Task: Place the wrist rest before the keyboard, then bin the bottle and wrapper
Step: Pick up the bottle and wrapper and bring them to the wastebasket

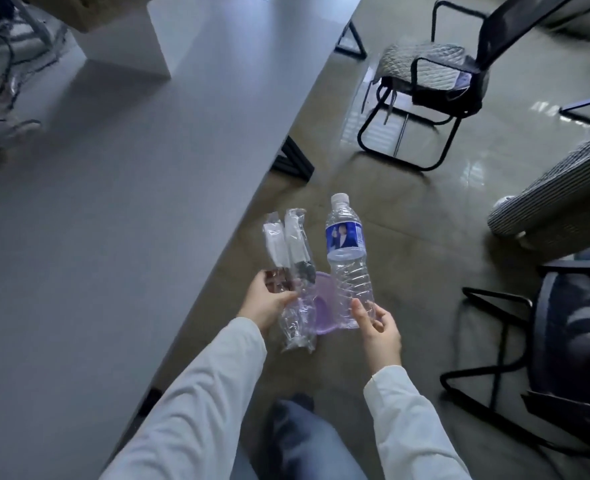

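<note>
Bottle (347, 251) pinched low in right hand (378, 329), wrapper (291, 271) clutched in left hand (264, 304), both frame centre over purple-lined bin (321, 306): centre, then release.

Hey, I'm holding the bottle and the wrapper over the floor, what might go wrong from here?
The right hand pinches only the bottle base, so the tall bottle may tip or slip out. The crinkly wrapper in the left hand looks loosely held and could fall beside the purple bin below, which is mostly hidden.
</note>
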Tool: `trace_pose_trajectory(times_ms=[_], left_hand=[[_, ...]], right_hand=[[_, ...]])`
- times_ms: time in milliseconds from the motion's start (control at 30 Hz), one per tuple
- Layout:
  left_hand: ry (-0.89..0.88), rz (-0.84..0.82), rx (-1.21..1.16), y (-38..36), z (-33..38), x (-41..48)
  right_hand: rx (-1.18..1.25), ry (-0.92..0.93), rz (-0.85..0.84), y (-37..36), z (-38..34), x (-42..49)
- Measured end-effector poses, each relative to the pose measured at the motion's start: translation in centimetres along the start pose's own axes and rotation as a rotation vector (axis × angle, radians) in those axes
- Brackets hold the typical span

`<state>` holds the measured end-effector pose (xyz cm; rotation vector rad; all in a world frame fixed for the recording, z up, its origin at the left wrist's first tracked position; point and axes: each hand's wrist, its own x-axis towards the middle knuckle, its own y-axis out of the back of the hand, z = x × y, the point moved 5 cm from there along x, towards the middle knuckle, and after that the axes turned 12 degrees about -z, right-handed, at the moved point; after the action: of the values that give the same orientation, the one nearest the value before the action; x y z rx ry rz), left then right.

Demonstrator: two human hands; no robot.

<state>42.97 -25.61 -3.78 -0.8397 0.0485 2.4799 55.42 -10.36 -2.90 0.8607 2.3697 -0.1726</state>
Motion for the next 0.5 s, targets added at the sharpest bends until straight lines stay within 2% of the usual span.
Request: trace_pose_trajectory(times_ms=[233, 500], left_hand=[[0.114, -0.075, 0.065, -3.9, -4.6, 6.2], [0.197, -0.135, 0.208, -3.3, -15.3, 17.7]], right_hand=[[0.049, -0.079, 0.118, 4.9, 5.4, 4.0], [0.017, -0.09, 0.255, 6.7, 16.3, 13.7]])
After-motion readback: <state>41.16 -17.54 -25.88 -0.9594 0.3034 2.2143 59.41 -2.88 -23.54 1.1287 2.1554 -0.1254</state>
